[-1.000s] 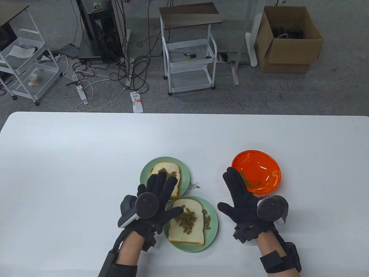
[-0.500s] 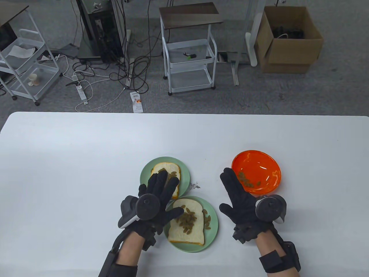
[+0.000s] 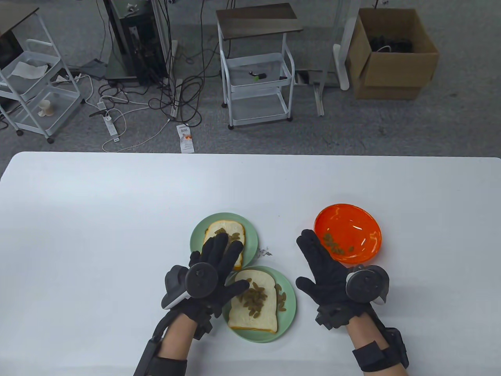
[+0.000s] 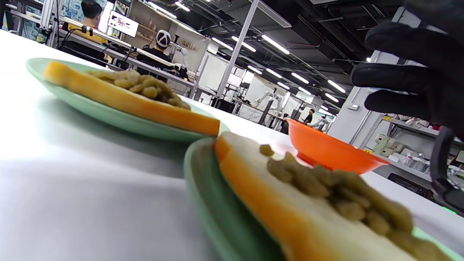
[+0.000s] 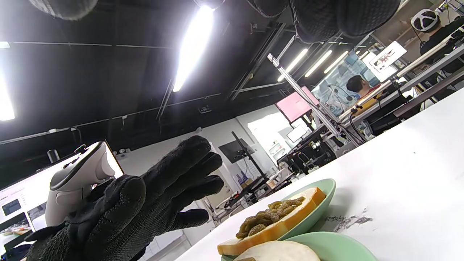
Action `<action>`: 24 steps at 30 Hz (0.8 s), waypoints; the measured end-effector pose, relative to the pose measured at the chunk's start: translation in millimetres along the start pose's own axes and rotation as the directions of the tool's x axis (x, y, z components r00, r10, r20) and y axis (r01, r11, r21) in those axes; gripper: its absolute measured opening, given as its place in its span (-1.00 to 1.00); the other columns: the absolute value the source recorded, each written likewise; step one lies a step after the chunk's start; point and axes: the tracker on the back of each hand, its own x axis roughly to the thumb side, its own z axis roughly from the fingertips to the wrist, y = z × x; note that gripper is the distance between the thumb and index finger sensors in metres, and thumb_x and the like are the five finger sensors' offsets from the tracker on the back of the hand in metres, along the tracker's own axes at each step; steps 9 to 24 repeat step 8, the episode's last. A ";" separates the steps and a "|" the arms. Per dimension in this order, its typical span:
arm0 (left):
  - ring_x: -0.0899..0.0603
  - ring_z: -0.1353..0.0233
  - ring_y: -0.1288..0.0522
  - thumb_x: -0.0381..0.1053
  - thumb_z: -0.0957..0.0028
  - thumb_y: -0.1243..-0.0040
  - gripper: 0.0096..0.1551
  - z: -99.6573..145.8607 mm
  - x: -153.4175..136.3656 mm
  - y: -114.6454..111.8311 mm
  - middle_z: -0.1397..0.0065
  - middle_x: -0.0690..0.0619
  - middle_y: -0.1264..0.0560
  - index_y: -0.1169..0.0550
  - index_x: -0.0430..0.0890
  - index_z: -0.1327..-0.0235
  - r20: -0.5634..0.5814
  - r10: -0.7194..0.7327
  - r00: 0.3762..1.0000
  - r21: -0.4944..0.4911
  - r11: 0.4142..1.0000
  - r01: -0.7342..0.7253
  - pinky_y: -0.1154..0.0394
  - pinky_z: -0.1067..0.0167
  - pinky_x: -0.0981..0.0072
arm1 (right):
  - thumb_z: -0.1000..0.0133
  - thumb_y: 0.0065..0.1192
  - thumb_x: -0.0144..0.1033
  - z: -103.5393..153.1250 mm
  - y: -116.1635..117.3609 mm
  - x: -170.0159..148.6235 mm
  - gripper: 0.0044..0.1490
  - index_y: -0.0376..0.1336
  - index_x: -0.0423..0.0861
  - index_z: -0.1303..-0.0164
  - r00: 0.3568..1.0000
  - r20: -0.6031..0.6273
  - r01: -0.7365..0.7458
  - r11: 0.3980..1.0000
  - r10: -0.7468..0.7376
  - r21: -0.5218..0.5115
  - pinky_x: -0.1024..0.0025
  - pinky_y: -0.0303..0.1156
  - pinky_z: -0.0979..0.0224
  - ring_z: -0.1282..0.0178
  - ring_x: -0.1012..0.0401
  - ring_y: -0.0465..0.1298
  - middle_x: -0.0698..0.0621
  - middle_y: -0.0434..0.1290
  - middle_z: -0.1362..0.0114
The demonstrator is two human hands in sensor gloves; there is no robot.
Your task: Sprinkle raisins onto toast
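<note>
Two toast slices topped with raisins lie on green plates: the far toast (image 3: 227, 235) and the near toast (image 3: 255, 304). My left hand (image 3: 217, 266) is open, fingers spread, hovering over the near edge of the far toast, holding nothing. My right hand (image 3: 319, 262) is open and empty, just left of the orange bowl (image 3: 347, 232), which holds a few raisins (image 3: 336, 243). The left wrist view shows both toasts (image 4: 308, 217) and the orange bowl (image 4: 326, 148). The right wrist view shows my left hand (image 5: 145, 206) and the far toast (image 5: 275, 224).
A small dark smudge (image 3: 265, 252) marks the white table (image 3: 98, 219) between the far plate (image 3: 197, 235) and my right hand. The near plate (image 3: 289, 309) sits close to the table's front edge. Carts and a cardboard box stand on the floor beyond.
My right hand has shifted slightly left, away from the orange bowl, uncovering more of its raisins. My left hand has barely moved.
</note>
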 end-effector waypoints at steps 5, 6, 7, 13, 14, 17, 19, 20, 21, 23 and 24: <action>-0.31 -0.82 0.04 0.75 0.17 0.15 0.13 -0.6 0.9 -0.9 -0.84 0.07 0.20 0.10 0.41 -0.69 -0.002 -0.010 1.000 -0.011 1.000 0.010 -0.10 -0.56 -0.53 | -0.09 -0.01 0.44 0.2 1.5 -1.6 0.18 -0.16 -0.08 -0.73 1.000 -0.013 -0.011 1.000 0.011 0.006 -0.36 0.21 -0.40 -0.55 -0.46 0.19 -0.39 -0.06 -0.75; -0.31 -0.82 0.04 0.75 0.16 0.15 0.14 -0.6 0.9 -0.8 -0.84 0.06 0.20 0.10 0.40 -0.69 -0.003 -0.011 1.000 -0.011 1.000 0.011 -0.10 -0.55 -0.53 | -0.09 -0.01 0.44 0.2 1.8 -1.7 0.18 -0.16 -0.08 -0.73 1.000 -0.014 -0.013 1.000 0.013 0.009 -0.36 0.21 -0.39 -0.54 -0.46 0.20 -0.39 -0.06 -0.75; -0.31 -0.82 0.04 0.75 0.16 0.15 0.14 -0.8 0.7 -1.0 -0.84 0.06 0.20 0.10 0.40 -0.69 -0.003 -0.012 1.000 -0.012 1.000 0.012 -0.10 -0.55 -0.53 | -0.10 -0.01 0.44 0.4 2.4 -1.8 0.18 -0.16 -0.08 -0.73 1.000 -0.016 -0.018 1.000 0.018 0.016 -0.35 0.22 -0.39 -0.53 -0.46 0.21 -0.40 -0.05 -0.74; -0.31 -0.82 0.03 0.75 0.16 0.15 0.14 -0.8 0.8 -0.8 -0.84 0.06 0.20 0.10 0.40 -0.69 -0.004 -0.012 1.000 -0.012 1.000 0.012 -0.11 -0.55 -0.53 | -0.10 -0.01 0.44 0.5 2.6 -1.9 0.18 -0.16 -0.09 -0.73 1.000 -0.016 -0.019 1.000 0.019 0.016 -0.35 0.22 -0.39 -0.53 -0.46 0.22 -0.39 -0.05 -0.74; -0.31 -0.82 0.03 0.75 0.16 0.15 0.14 -0.8 0.8 -0.8 -0.84 0.06 0.20 0.10 0.40 -0.69 -0.004 -0.012 1.000 -0.012 1.000 0.012 -0.11 -0.55 -0.53 | -0.10 -0.01 0.44 0.5 2.6 -1.9 0.18 -0.16 -0.09 -0.73 1.000 -0.016 -0.019 1.000 0.019 0.016 -0.35 0.22 -0.39 -0.53 -0.46 0.22 -0.39 -0.05 -0.74; -0.31 -0.82 0.03 0.75 0.16 0.15 0.14 -0.8 0.8 -0.8 -0.84 0.06 0.20 0.10 0.40 -0.69 -0.004 -0.012 1.000 -0.012 1.000 0.012 -0.11 -0.55 -0.53 | -0.10 -0.01 0.44 0.5 2.6 -1.9 0.18 -0.16 -0.09 -0.73 1.000 -0.016 -0.019 1.000 0.019 0.016 -0.35 0.22 -0.39 -0.53 -0.46 0.22 -0.39 -0.05 -0.74; -0.31 -0.82 0.03 0.75 0.16 0.15 0.14 -0.8 0.8 -0.8 -0.84 0.06 0.20 0.10 0.40 -0.69 -0.004 -0.012 1.000 -0.012 1.000 0.012 -0.11 -0.55 -0.53 | -0.10 -0.01 0.44 0.5 2.6 -1.9 0.18 -0.16 -0.09 -0.73 1.000 -0.016 -0.019 1.000 0.019 0.016 -0.35 0.22 -0.39 -0.53 -0.46 0.22 -0.39 -0.05 -0.74; -0.31 -0.82 0.03 0.75 0.16 0.15 0.14 -0.8 0.8 -0.8 -0.84 0.06 0.20 0.10 0.40 -0.69 -0.004 -0.012 1.000 -0.012 1.000 0.012 -0.11 -0.55 -0.53 | -0.10 -0.01 0.44 0.5 2.6 -1.9 0.18 -0.16 -0.09 -0.73 1.000 -0.016 -0.019 1.000 0.019 0.016 -0.35 0.22 -0.39 -0.53 -0.46 0.22 -0.39 -0.05 -0.74; -0.31 -0.82 0.03 0.75 0.16 0.15 0.14 -0.8 0.8 -0.8 -0.84 0.06 0.20 0.10 0.40 -0.69 -0.004 -0.012 1.000 -0.012 1.000 0.012 -0.11 -0.55 -0.53 | -0.10 -0.01 0.44 0.5 2.6 -1.9 0.18 -0.16 -0.09 -0.73 1.000 -0.016 -0.019 1.000 0.019 0.016 -0.35 0.22 -0.39 -0.53 -0.46 0.22 -0.39 -0.05 -0.74; -0.31 -0.82 0.03 0.75 0.16 0.15 0.14 -0.8 0.8 -0.8 -0.84 0.06 0.20 0.10 0.40 -0.69 -0.004 -0.012 1.000 -0.012 1.000 0.012 -0.11 -0.55 -0.53 | -0.10 -0.01 0.44 0.5 2.6 -1.9 0.18 -0.16 -0.09 -0.73 1.000 -0.016 -0.019 1.000 0.019 0.016 -0.35 0.22 -0.39 -0.53 -0.46 0.22 -0.39 -0.05 -0.74; -0.31 -0.82 0.03 0.75 0.16 0.15 0.14 -0.8 0.8 -0.8 -0.84 0.06 0.20 0.10 0.40 -0.69 -0.004 -0.012 1.000 -0.012 1.000 0.012 -0.11 -0.55 -0.53 | -0.10 -0.01 0.44 0.5 2.6 -1.9 0.18 -0.16 -0.09 -0.73 1.000 -0.016 -0.019 1.000 0.019 0.016 -0.35 0.22 -0.39 -0.53 -0.46 0.22 -0.39 -0.05 -0.74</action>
